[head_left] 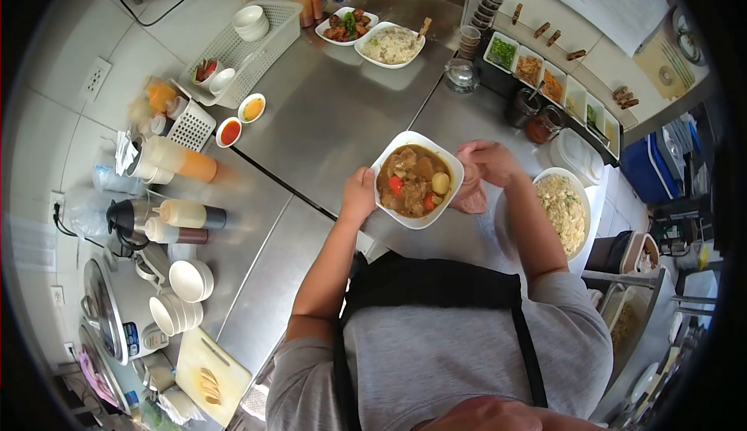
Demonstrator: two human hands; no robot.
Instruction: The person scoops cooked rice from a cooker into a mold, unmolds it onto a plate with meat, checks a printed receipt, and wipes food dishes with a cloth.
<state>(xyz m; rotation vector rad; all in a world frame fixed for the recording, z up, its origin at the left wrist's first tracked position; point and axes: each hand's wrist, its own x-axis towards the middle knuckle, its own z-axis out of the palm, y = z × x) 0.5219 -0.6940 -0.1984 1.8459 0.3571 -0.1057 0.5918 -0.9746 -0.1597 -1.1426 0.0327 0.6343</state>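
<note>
My left hand [359, 194] grips the left rim of a white square bowl [415, 180] filled with brown stew, with meat, red pieces and a round yellowish piece. At the bowl's right side is my right hand [490, 162], its fingers curled together by a pinkish cloth [470, 197]; whether it pinches the cloth is hidden. Right of my right forearm stands a large white bowl of fried rice [562, 211]. Farther back on the steel counter are a white dish of rice [390, 46] and a dish of glazed meat with green leaves [346, 26].
Two sauce cups [229, 131] sit by a white perforated basket [257, 54]. Squeeze bottles [184, 159], stacked bowls [191, 281] and a cutting board with a knife [212, 376] are at left. A topping rack [553, 85] and jars [542, 125] line the right.
</note>
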